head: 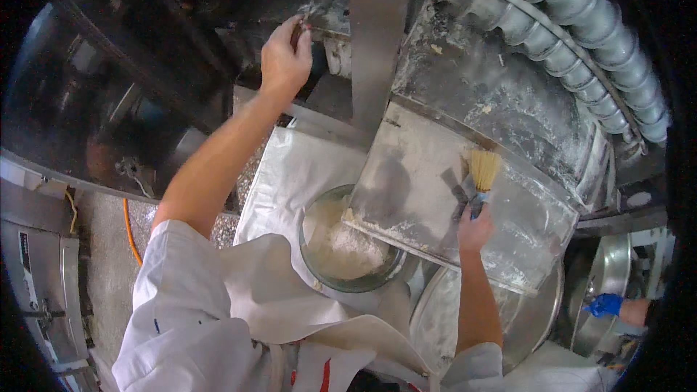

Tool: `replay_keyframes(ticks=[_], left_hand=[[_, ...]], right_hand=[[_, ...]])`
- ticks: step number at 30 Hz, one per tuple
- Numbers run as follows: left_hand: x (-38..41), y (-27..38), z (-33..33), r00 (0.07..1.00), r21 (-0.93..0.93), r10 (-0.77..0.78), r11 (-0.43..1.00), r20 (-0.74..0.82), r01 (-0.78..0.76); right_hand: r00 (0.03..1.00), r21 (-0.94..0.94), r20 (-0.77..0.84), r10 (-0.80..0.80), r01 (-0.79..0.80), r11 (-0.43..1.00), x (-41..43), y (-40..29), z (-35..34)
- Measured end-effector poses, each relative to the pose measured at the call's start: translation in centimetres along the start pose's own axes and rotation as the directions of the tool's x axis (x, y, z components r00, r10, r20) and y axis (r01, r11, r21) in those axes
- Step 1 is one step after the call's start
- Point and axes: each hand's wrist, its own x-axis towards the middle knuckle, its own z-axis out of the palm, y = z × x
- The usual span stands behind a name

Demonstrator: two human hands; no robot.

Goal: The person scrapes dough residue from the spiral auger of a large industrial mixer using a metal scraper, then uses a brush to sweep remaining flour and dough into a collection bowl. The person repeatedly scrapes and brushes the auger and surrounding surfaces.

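Observation:
In my right hand (477, 228) is the handle of a flat brush (483, 171) with pale bristles. The bristles rest at the upper part of a flour-dusted metal tray (419, 152), below its raised edge. My left hand (287, 57) is lifted at the upper left, beside a dark machine part. Its fingertips are pinched together, and whether they hold something there is not clear. A round bowl (321, 258) with a heap of flour (356, 247) stands under the tray's lower left corner. Part of a large round metal tub (441, 316) shows below the tray.
Ribbed metal spiral rollers (572, 5) curve above a floured dark metal panel (468, 71). A steel post (378, 38) rises beside the tray. White sheeting (305, 169) lies under the bowl. At the far right, another person's blue-gloved hand (605, 305) is at a metal vessel (612, 267).

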Motion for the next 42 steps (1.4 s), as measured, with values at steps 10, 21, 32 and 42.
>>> replay_keyframes(ticks=[10, 21, 32, 42], left_hand=[[9.3, -2.7, 6.8, 0.918, 0.457, -0.135, 0.888, 0.372, -0.054], [-5.2, 9.3, 4.8, 0.715, -0.108, 0.654, 0.752, 0.248, -0.651], [-2.5, 2.5, 26.1, 0.861, 0.21, 0.436, 0.845, 0.262, -0.492], [-15.1, 10.6, 14.5, 0.555, -0.407, 0.493, 0.869, 0.67, -0.279]], right_hand=[[0.999, 0.088, -0.037, -0.028, 0.031, 0.996, -0.2, -0.2, -0.4], [0.999, 0.123, -0.036, -0.014, 0.018, 0.992, -0.3, 0.1, -0.4], [0.998, 0.1, 0.05, -0.031, 0.026, 0.995, 0.3, -0.7, -0.8], [0.998, 0.157, 0.068, -0.006, -0.005, 0.988, 0.5, 0.2, -1.2]])
